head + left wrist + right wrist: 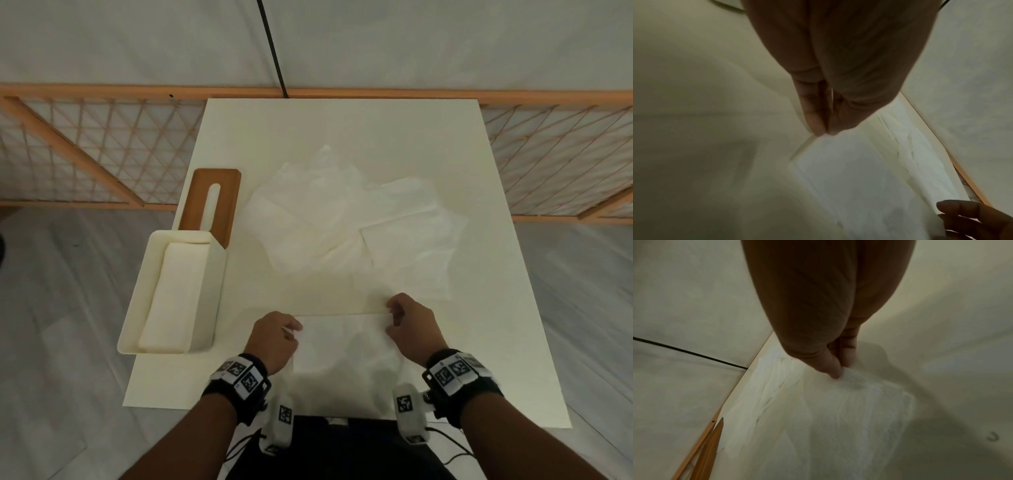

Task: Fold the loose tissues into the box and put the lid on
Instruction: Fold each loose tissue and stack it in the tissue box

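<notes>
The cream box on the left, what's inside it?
Inside the open cream rectangular box lies a stack of folded white tissues, filling most of the bottom. Only the top tissue shows; how many lie beneath is hidden. The brown wooden slotted lid is off, behind it.

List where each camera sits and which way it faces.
Head: above the table, looking down at tissue, box, lid; both forearms show.
Left wrist: along the left hand, whose fingertips pinch a tissue corner.
Right wrist: along the right hand, which pinches the tissue's other corner.
Shared: all three show the held tissue; the left wrist view also catches the right hand's fingers.
</notes>
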Demonstrator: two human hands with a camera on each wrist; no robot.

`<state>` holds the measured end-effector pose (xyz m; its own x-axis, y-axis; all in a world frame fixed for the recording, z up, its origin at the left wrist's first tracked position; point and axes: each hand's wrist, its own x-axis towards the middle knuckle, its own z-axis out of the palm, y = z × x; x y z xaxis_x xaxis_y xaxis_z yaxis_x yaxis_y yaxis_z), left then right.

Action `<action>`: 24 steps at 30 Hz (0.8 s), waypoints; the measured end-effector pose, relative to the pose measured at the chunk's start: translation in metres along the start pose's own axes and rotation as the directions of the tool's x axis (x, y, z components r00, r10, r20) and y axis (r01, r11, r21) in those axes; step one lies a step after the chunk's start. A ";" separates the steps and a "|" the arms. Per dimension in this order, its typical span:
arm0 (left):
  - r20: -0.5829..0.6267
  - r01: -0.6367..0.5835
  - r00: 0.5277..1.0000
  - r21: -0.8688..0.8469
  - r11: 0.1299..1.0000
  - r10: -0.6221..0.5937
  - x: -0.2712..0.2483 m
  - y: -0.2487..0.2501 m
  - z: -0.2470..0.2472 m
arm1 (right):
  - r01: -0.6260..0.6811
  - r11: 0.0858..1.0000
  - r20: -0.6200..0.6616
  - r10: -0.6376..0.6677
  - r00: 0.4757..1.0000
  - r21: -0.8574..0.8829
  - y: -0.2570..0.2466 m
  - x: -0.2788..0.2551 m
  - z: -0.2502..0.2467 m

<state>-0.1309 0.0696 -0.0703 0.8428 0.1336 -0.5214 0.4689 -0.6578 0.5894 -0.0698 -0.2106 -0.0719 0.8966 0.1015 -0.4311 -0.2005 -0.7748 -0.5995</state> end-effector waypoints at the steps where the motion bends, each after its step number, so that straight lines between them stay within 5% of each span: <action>1: -0.011 -0.010 1.000 0.015 1.000 0.010 0.001 0.000 0.001 | 0.006 1.000 -0.001 -0.006 1.000 -0.022 0.000 0.001 0.001; 5: -0.056 -0.006 0.998 0.050 0.999 0.008 0.011 0.011 -0.008 | 0.030 0.997 -0.011 -0.031 0.999 -0.072 -0.004 0.003 -0.004; 10: -0.313 -0.037 0.948 0.064 0.997 0.056 0.072 0.042 -0.040 | 0.074 0.995 -0.067 -0.078 0.995 -0.061 -0.009 0.001 -0.016; 19: -0.316 -0.048 0.940 0.245 0.968 0.127 0.132 0.067 -0.047 | 0.045 0.999 -0.079 -0.047 0.996 -0.025 -0.012 -0.012 -0.040; 24: -0.410 -0.075 0.907 0.063 0.995 0.095 0.121 0.072 -0.057 | 0.075 0.997 -0.130 -0.072 0.989 0.017 -0.015 -0.009 -0.047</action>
<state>0.0201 0.0806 -0.0555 0.9172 0.3630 -0.1642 0.3866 -0.7114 0.5869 -0.0563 -0.2293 -0.0275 0.9525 0.0750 -0.2951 -0.1393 -0.7545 -0.6413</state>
